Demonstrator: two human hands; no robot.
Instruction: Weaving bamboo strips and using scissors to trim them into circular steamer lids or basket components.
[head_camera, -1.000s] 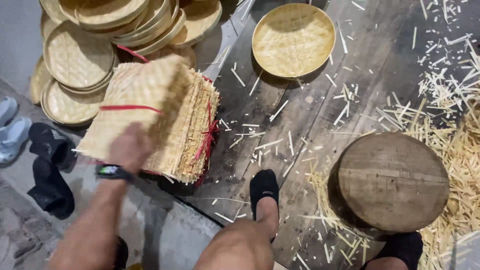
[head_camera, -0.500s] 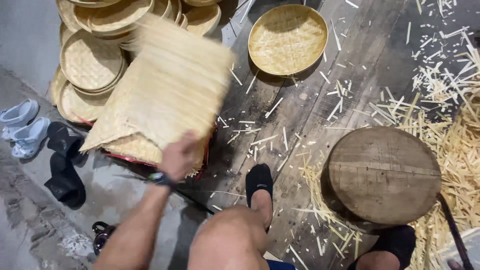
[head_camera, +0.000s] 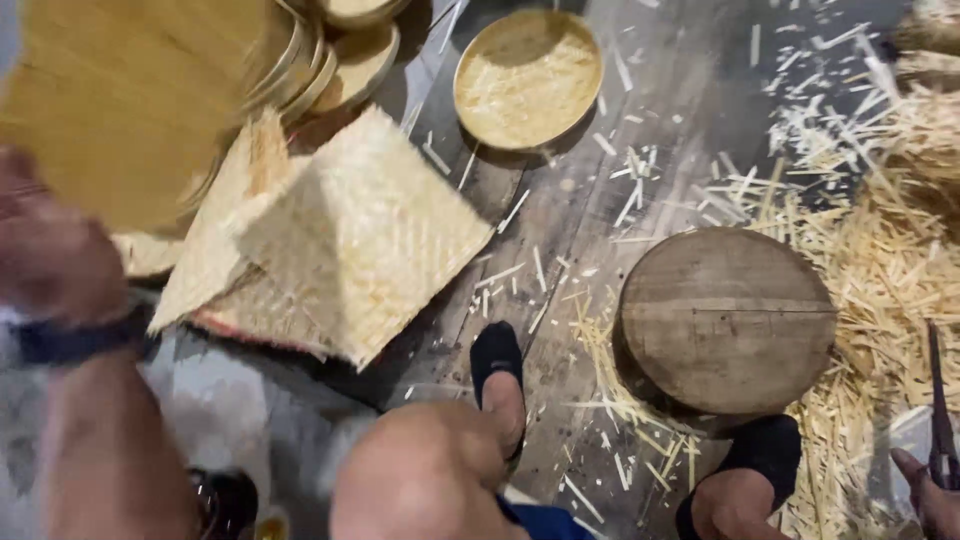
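Left hand: the left hand (head_camera: 55, 255) sat at nine o'clock, heavily blurred, with a dark wristband (head_camera: 75, 340) below it; it gripped the lower edge of a woven bamboo mat, though the fingers themselves could not be made out.
Held mat: the lifted mat (head_camera: 120, 100) filled the ten o'clock corner, smeared by motion and cut off by the top and left edges.
Mat stack: the stack of square woven mats (head_camera: 350, 235) lay on the floor just left of centre, its top sheets skewed; its left part was hidden behind the lifted mat and the arm.
Right hand: the right hand (head_camera: 930, 495) showed only as a sliver at five o'clock, cut off by the edge, closed around a dark tool (head_camera: 938, 420) whose type was hard to tell.
Round tray: a shallow woven tray (head_camera: 528, 78) lay at twelve o'clock, apart from the stack.
Nested trays: more round trays (head_camera: 345, 50) at eleven o'clock were partly covered by the lifted mat.
Wooden block: a round wooden block (head_camera: 727, 318) stood at three o'clock, ringed by bamboo splinters (head_camera: 890, 260).
Feet: dark socks (head_camera: 497, 352) rested on the floor at six o'clock, the knees blurred in front.
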